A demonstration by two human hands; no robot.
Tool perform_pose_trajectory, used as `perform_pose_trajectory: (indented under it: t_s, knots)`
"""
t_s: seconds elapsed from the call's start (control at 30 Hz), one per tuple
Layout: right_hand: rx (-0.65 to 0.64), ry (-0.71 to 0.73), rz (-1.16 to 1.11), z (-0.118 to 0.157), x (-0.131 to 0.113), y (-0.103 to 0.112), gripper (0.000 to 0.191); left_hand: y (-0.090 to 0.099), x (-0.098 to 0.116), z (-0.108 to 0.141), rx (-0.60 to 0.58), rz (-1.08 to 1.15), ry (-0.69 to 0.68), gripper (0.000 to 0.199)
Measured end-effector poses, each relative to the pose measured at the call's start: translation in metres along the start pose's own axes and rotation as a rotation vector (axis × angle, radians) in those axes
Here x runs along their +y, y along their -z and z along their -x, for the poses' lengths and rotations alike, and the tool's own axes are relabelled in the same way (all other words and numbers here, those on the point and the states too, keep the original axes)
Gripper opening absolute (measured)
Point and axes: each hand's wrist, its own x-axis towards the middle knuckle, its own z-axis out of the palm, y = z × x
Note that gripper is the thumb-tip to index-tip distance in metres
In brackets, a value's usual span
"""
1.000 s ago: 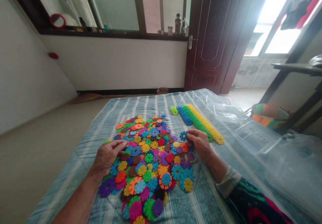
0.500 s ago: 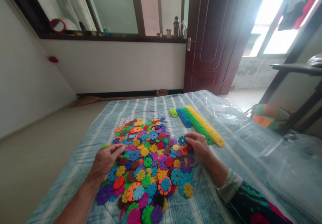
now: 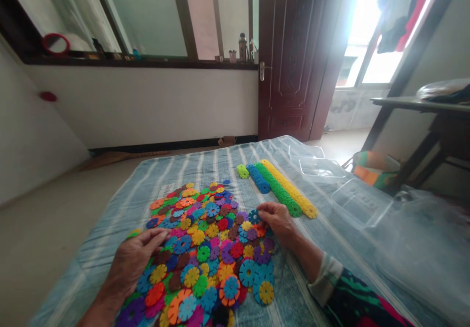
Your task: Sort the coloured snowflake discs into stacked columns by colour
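Note:
A heap of notched plastic discs (image 3: 203, 253) in many colours is spread over the striped cloth. My right hand (image 3: 277, 221) pinches a blue notched disc (image 3: 253, 216) between thumb and fingertips at the heap's right edge. On the other side, my left hand (image 3: 135, 256) rests over the heap's left edge, thumb and index finger pressed together; what lies between them, if anything, is hidden. Beyond my right hand lie a long yellow row of discs (image 3: 288, 187), a green row (image 3: 277, 189), a shorter blue row (image 3: 258, 178) and a small lime-green stack (image 3: 242, 171).
Clear plastic boxes (image 3: 362, 202) stand along the cloth's right side, with a crumpled clear plastic bag (image 3: 422, 248) nearer me. A dark table (image 3: 418, 103) stands at the far right. Behind the striped cloth (image 3: 191, 165) are a wall and a brown door (image 3: 293, 62).
The camera view has turned a little, so everything sits further left and lower. Both hands keep about the same place over the heap, and the right still holds the blue disc.

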Motion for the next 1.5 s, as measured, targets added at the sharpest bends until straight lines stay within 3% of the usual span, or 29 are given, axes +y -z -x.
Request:
perform_pose_trajectory:
  t_s: [0.23, 0.47, 0.93, 1.2, 1.33, 1.5]
  knots:
    - [-0.008, 0.038, 0.047, -0.003, 0.003, -0.003, 0.025, 0.002, 0.015, 0.007, 0.052, -0.045, -0.030, 0.032]
    - [-0.022, 0.047, 0.089, -0.003, 0.006, 0.000, 0.026, 0.000, 0.014, 0.007, 0.085, -0.095, -0.049, 0.031]
    - [-0.020, 0.030, 0.060, 0.003, 0.000, 0.004, 0.024, -0.009, 0.003, 0.008, 0.063, -0.054, -0.145, 0.037]
    - [0.067, -0.018, -0.067, 0.007, -0.004, 0.007, 0.030, -0.014, 0.013, 0.021, -0.007, -0.098, -0.192, 0.039]
    - [0.089, -0.044, -0.120, 0.007, -0.002, 0.008, 0.036, -0.020, 0.021, 0.031, -0.036, -0.239, -0.271, 0.034]
    - [0.065, -0.040, -0.096, 0.007, 0.003, 0.009, 0.037, -0.041, 0.040, 0.032, -0.031, -0.358, -0.560, 0.024]
